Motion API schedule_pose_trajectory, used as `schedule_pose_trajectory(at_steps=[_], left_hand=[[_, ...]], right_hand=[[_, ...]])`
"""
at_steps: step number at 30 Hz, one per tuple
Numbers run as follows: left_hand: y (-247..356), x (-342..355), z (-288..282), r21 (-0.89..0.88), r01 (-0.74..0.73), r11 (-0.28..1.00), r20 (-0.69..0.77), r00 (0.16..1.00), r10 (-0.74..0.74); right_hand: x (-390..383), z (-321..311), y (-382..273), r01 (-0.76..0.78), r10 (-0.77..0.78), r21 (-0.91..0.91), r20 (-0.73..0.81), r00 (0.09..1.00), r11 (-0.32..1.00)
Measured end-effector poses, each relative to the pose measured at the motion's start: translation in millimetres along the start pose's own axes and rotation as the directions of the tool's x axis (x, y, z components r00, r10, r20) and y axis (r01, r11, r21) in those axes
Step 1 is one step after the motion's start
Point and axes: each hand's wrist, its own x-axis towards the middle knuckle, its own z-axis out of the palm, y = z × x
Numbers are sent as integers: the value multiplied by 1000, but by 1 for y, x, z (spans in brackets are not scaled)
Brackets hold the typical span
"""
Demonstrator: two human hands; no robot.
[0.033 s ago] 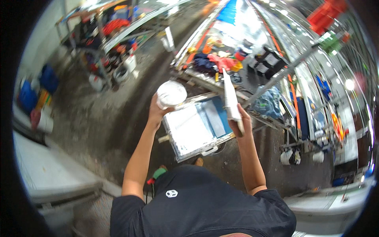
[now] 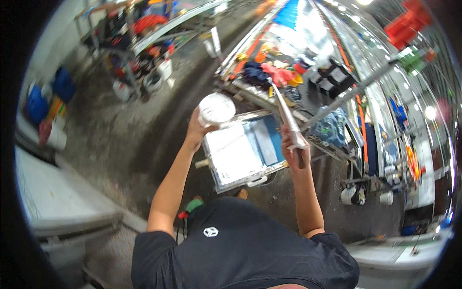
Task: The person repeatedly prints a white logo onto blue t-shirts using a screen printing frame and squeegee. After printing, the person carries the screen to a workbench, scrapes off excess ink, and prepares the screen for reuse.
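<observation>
My left hand (image 2: 195,131) is closed round the side of a round white tub (image 2: 216,111), held up in front of me. What is inside the tub is too blurred to tell. In my right hand (image 2: 294,153) is a long pale squeegee (image 2: 288,114), gripped at its near end and pointing away from me. Its narrow edge faces up. Below and between both hands lies a printing screen (image 2: 219,179) in a light frame, white over most of its mesh and blue at the right. A white handle (image 2: 257,181) sits at the frame's near side.
Ahead runs a long table (image 2: 255,98) with a red cloth (image 2: 277,74), dark cloths and black boxes (image 2: 333,77). A metal bar (image 2: 351,91) slants across the right. Buckets (image 2: 165,69) stand by a rack at the left. A pale surface (image 2: 67,192) lies at my lower left.
The squeegee has turned in my right hand and now shows a narrower side. Both hands and the surroundings sit slightly farther right in the picture.
</observation>
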Motion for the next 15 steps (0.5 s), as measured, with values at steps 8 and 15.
schedule_pose_trajectory(at_steps=[8,15], left_hand=[[-13,36,24,-4,-6,1000,12,1000,6],[-6,61,42,214,-107,971,101,991,87]], right_hand=[[-40,6,58,-319,267,553,175,948,770],[-54,9,55,-316,248,515,198,948,797]])
